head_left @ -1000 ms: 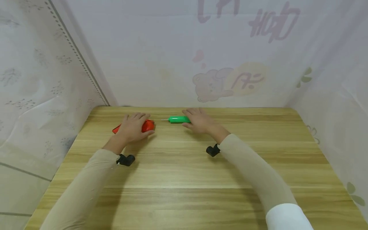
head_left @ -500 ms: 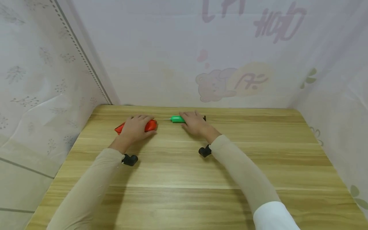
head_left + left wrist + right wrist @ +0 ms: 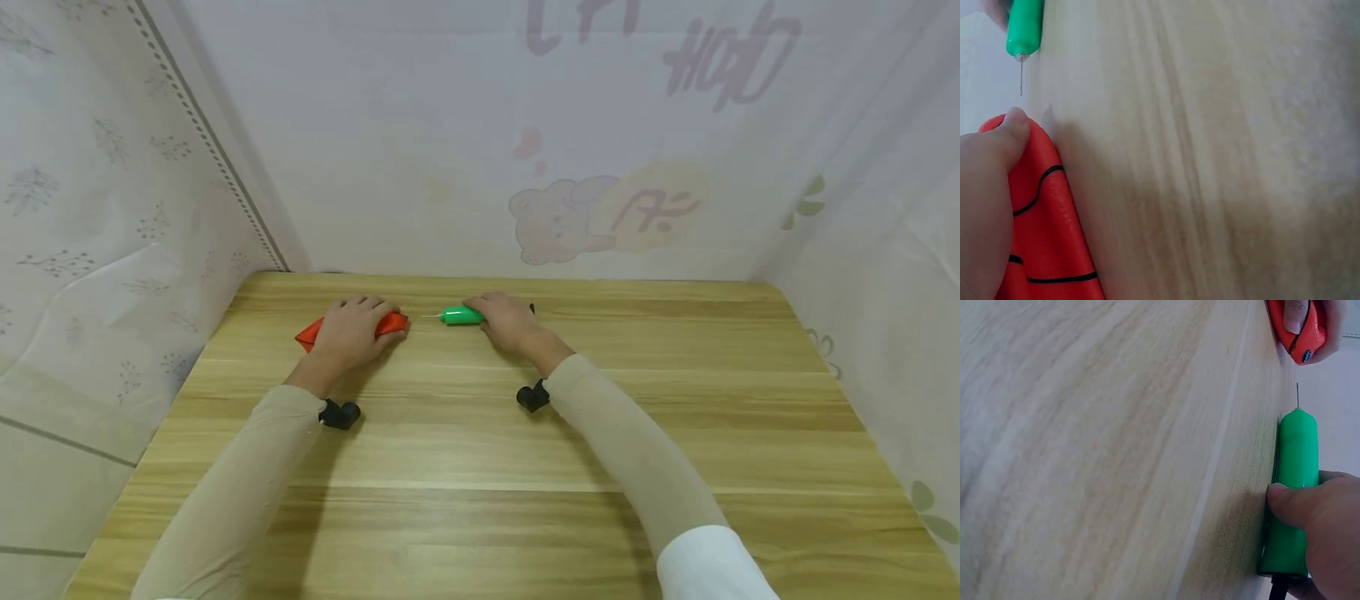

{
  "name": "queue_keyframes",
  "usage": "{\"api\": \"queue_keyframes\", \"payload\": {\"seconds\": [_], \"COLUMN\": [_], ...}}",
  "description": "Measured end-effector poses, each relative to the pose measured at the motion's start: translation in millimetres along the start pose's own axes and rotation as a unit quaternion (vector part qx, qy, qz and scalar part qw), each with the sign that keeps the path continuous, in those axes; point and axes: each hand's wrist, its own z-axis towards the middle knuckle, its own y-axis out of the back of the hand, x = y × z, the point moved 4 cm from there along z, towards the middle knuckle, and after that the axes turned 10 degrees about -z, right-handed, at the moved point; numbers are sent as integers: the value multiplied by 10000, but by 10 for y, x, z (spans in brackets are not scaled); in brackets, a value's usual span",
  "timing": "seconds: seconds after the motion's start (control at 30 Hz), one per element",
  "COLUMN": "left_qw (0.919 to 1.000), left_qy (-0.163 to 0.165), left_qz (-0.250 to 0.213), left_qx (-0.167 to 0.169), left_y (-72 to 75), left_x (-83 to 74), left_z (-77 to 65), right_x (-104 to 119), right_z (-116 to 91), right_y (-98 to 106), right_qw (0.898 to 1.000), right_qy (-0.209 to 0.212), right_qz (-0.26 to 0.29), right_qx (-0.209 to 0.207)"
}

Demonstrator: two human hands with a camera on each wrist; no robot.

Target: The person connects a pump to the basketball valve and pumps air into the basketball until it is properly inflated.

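In the head view my left hand (image 3: 350, 335) grips a limp red ball (image 3: 309, 335) with black lines, which looks deflated. The left wrist view shows the thumb pressed on the end of the ball (image 3: 1054, 231). My right hand (image 3: 513, 323) holds a green ball pump (image 3: 461, 315) that lies on its side, its thin metal needle pointing left at the ball. In the right wrist view the thumb lies against the pump's barrel (image 3: 1299, 447), and its black end shows below. Needle and ball are a short gap apart. The palms hide parts of both things.
Both things lie near the back edge of a wood-grain table (image 3: 465, 500). A pale printed sheet (image 3: 375, 150) stands right behind that edge, with further sheets at both sides. Black wrist mounts (image 3: 340, 414) stick out from the sleeves.
My right hand has shifted left along the pump, its fingers now curling round it and the pump's black end showing. The left thumb, earlier stretched out, is now drawn in against the ball.
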Motion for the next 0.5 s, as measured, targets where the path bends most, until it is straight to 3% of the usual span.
{"api": "queue_keyframes", "payload": {"seconds": [0.5], "left_qw": [9991], "left_qy": [-401], "left_qz": [-34], "left_qx": [-161], "left_y": [22], "left_x": [-7], "left_z": [-23], "right_x": [-2], "right_z": [-36], "right_y": [17], "right_qw": [9996], "right_qy": [51], "right_qz": [-236], "right_qx": [128]}}
